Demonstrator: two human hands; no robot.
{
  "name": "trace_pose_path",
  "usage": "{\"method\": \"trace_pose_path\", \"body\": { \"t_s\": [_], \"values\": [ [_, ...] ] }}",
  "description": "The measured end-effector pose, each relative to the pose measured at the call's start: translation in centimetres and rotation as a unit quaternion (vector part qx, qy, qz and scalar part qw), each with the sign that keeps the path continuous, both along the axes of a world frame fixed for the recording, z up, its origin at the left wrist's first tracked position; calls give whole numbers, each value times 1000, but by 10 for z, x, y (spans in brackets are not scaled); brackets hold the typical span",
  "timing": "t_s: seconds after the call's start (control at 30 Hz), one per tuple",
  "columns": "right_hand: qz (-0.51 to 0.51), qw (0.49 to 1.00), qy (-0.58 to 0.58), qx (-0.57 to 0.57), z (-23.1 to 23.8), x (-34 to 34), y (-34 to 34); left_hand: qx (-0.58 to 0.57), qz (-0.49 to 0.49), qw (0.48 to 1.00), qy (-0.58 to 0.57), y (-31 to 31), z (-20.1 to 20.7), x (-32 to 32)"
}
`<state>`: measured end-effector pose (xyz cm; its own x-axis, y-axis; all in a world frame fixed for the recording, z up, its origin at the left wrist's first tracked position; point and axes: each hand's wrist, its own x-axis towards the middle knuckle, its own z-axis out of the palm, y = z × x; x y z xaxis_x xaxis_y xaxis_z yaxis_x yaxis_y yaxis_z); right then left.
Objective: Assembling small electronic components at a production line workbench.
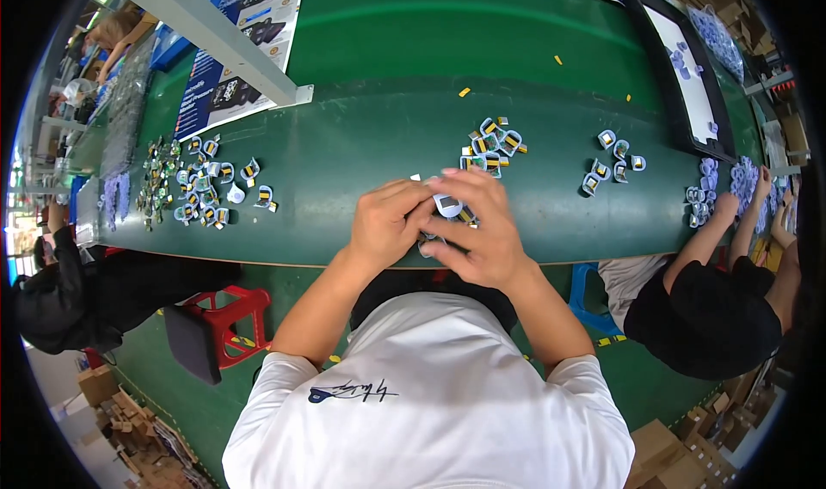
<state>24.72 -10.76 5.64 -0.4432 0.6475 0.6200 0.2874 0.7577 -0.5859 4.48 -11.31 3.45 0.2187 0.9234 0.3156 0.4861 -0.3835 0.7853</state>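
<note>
My left hand (385, 222) and my right hand (482, 231) meet just above the table's near edge. Between them is a small light-blue plastic housing (447, 204) with a dark window, partly covered by my right fingers. The left fingers are curled in a pinch, and what lies inside them is hidden. More small pieces show beneath my right hand, too covered to make out. Just beyond my hands lies a heap of similar light-blue housings (490, 149) with yellow and dark parts.
Another cluster of housings (206, 179) lies at left, beside small green circuit boards (159, 175). A few housings (613, 162) sit at right, near a black-rimmed tray (688, 85). A grey metal post (224, 42) stands on a printed sheet (211, 93). People sit at both sides.
</note>
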Motion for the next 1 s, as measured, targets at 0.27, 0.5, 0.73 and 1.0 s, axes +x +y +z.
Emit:
{"method": "trace_pose_path", "body": {
  "t_s": [0.27, 0.5, 0.73, 1.0],
  "values": [
    [-57, 996, 63, -30, -13, 15, 6, 63, -24, 992, -108, 8, 12, 6],
    [-61, 995, 70, -38, -21, 14, 6, 63, -8, 992, -112, 8, 12, 9],
    [-69, 992, 86, -62, -26, 12, 4, 91, -8, 994, -65, 8, 9, 5],
    [-141, 983, -54, 108, -19, 8, -3, -83, 43, 992, -85, -2, 17, 8]
  ]
}}
